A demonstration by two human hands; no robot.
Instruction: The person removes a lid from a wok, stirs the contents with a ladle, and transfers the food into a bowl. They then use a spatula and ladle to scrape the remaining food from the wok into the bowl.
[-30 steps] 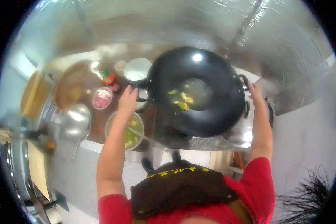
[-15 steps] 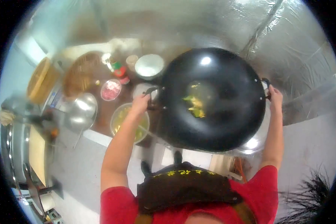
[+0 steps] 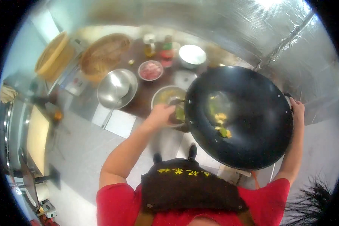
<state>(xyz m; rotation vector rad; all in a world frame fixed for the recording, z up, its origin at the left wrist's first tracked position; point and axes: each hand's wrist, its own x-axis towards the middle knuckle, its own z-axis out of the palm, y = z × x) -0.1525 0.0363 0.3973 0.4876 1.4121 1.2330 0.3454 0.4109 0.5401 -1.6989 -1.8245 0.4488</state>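
A large black wok (image 3: 256, 120) hangs in front of me, held by its two side handles. My left hand (image 3: 162, 116) is closed around the left handle, above a round bowl (image 3: 153, 102) with yellowish and green contents that it partly covers. On the far side, my right hand (image 3: 297, 108) grips the right handle. Near the middle of the wok lie yellow and green food pieces (image 3: 221, 122) in a little shiny liquid.
Left of the bowl, a metal bowl (image 3: 108, 84) holds a ladle (image 3: 110, 116). Behind stand a bowl of pinkish meat (image 3: 150, 70), a white bowl (image 3: 192, 55), bottles (image 3: 167, 47) and a woven tray (image 3: 105, 52). Foil sheeting (image 3: 282, 49) lines the wall.
Both hands have brought the wok off toward my body, and its left handle is now over the bowl with yellowish contents. My view has turned, so the table things appear farther right.
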